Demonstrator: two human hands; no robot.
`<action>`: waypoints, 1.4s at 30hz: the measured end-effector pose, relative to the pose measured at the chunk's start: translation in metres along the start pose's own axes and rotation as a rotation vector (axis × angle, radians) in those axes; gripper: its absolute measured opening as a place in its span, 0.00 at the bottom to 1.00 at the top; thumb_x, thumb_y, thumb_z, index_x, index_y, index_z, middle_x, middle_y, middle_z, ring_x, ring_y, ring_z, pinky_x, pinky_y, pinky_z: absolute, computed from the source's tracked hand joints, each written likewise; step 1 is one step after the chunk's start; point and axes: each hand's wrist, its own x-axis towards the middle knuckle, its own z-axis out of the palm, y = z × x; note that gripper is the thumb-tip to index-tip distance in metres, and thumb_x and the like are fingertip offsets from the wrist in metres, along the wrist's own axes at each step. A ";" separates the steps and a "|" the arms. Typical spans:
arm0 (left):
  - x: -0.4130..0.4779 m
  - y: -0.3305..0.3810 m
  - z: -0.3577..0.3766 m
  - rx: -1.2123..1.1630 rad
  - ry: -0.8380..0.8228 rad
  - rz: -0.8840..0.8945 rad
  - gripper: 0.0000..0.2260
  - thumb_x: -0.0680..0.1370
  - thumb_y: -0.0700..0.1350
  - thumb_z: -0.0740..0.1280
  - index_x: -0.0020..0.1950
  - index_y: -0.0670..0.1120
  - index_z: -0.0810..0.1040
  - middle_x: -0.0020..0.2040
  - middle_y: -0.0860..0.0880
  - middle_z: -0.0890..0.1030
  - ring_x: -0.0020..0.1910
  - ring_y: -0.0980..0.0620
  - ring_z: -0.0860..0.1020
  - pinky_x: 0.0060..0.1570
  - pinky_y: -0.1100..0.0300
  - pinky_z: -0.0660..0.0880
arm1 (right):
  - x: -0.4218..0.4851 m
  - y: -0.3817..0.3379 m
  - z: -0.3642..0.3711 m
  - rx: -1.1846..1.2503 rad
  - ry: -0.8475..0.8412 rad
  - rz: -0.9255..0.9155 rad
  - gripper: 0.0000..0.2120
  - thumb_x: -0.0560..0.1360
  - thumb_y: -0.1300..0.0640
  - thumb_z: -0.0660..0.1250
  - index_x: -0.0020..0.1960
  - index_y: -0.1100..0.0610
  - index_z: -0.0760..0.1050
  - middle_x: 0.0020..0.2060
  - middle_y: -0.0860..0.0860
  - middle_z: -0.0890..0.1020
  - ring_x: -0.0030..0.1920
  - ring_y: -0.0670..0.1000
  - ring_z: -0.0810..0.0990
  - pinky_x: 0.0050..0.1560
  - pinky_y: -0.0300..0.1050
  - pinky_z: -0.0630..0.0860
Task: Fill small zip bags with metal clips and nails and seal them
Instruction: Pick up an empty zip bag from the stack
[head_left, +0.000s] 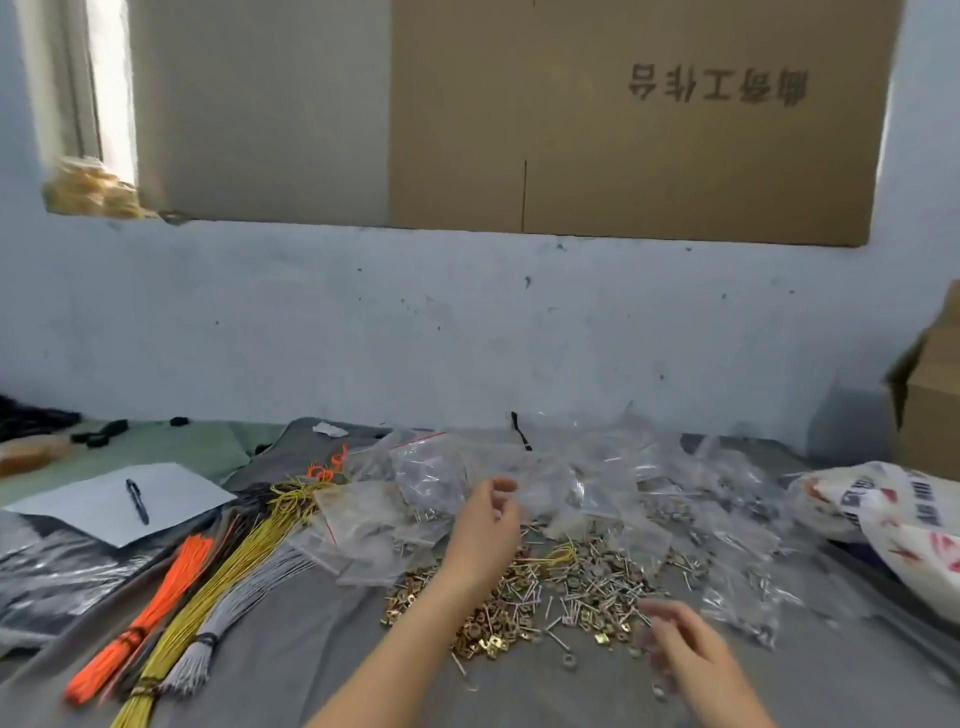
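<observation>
Here, in the head view, the loose pile of brass-coloured metal clips and silver nails (566, 597) is lying on the grey cloth-covered table (291, 639), spreading between the two hands. The heap of small clear zip bags with red seal strips (431, 467) is sitting just beyond the pile, toward the wall. More filled bags are trailing off to the right.

The left hand (485, 519) is reaching forward over the far edge of the pile, right at the near rim of the bag heap. Its forearm is stretching in from the bottom centre, crossing above the clips. The fingers are curling loosely inward with the thumb up. Whether they are pinching a bag cannot be told against the clear plastic. The right hand (675, 649) is hovering low over the near right edge of the pile, palm down. It is motion-blurred, so its grip cannot be told either.

The clips are showing as small flat gold-toned pieces, the nails as thin pale pins scattered among them.

To the left, an orange wire bundle (171, 587), a yellow wire bundle (223, 587) and a grey wire bundle (249, 597) are lying side by side. A black pen (137, 501) is resting on a white paper sheet (182, 493).
</observation>
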 end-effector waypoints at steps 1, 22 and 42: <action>0.006 -0.025 0.001 0.074 -0.023 -0.044 0.08 0.82 0.46 0.60 0.61 0.53 0.72 0.51 0.54 0.77 0.45 0.58 0.78 0.42 0.65 0.76 | 0.015 -0.004 0.016 0.014 -0.059 0.019 0.10 0.82 0.66 0.62 0.52 0.56 0.81 0.39 0.55 0.85 0.34 0.51 0.78 0.30 0.36 0.73; 0.180 -0.196 0.031 0.964 -0.173 0.221 0.11 0.83 0.52 0.57 0.52 0.52 0.78 0.48 0.51 0.83 0.46 0.48 0.81 0.55 0.48 0.76 | 0.214 0.063 0.103 0.280 0.071 0.057 0.14 0.83 0.62 0.58 0.53 0.50 0.81 0.39 0.46 0.84 0.36 0.44 0.81 0.35 0.36 0.77; 0.124 -0.128 -0.006 -0.167 0.083 -0.206 0.12 0.81 0.48 0.64 0.43 0.47 0.84 0.38 0.50 0.83 0.36 0.54 0.80 0.41 0.58 0.77 | 0.167 0.046 0.126 0.550 -0.174 0.165 0.10 0.74 0.51 0.69 0.50 0.52 0.86 0.42 0.53 0.86 0.38 0.49 0.83 0.38 0.44 0.79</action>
